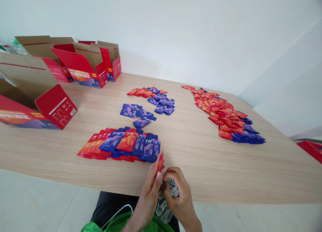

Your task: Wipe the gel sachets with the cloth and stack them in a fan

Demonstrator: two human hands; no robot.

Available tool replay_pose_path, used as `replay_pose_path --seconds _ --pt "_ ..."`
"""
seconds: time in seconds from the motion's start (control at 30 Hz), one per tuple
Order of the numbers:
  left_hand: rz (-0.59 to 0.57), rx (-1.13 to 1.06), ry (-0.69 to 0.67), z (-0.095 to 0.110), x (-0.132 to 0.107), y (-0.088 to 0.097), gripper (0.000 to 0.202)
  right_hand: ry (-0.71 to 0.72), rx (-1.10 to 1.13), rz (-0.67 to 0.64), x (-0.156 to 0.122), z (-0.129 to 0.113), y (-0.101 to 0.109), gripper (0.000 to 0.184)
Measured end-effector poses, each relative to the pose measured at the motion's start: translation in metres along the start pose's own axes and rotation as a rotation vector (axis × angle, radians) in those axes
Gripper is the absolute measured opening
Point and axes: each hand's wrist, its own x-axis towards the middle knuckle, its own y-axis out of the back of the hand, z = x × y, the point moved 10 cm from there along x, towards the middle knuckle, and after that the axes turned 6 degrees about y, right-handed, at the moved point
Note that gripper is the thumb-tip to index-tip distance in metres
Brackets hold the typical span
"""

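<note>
Both my hands meet at the near edge of the wooden table (201,151). My left hand (149,188) pinches a stack of red pouches (161,162) held on edge, fingers closed along it. My right hand (179,195) grips the same bundle from the right; silver pouch backs (171,186) show between my fingers. Just beyond my hands lies a fanned row of red and blue pouches (123,143).
A small blue pile (137,113), a mixed red and blue pile (156,96) and a long red and blue pile (226,116) lie farther back. Open red cardboard boxes (83,62) stand back left, one large box (32,98) at the left edge. A green mesh item (120,223) sits below.
</note>
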Motion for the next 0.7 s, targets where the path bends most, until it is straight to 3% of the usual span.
replay_pose_path --seconds 0.17,0.23,0.4,0.5,0.7 --pt "-0.098 0.039 -0.028 -0.004 -0.004 -0.014 0.077 -0.057 0.044 0.065 0.01 0.006 0.016 0.02" --pt "-0.076 0.045 -0.067 -0.003 -0.002 -0.012 0.075 -0.11 0.137 -0.038 0.011 0.01 0.01 0.017" --pt "0.104 0.174 -0.188 0.013 0.003 0.007 0.072 -0.323 0.32 -0.316 -0.005 0.031 -0.013 0.036" --pt "0.132 0.236 -0.206 0.021 0.002 0.007 0.07 -0.402 0.406 -0.355 -0.01 0.04 -0.016 0.044" --pt "0.1 0.214 -0.155 0.02 0.004 0.006 0.071 -0.405 0.48 -0.39 -0.008 0.041 -0.012 0.052"
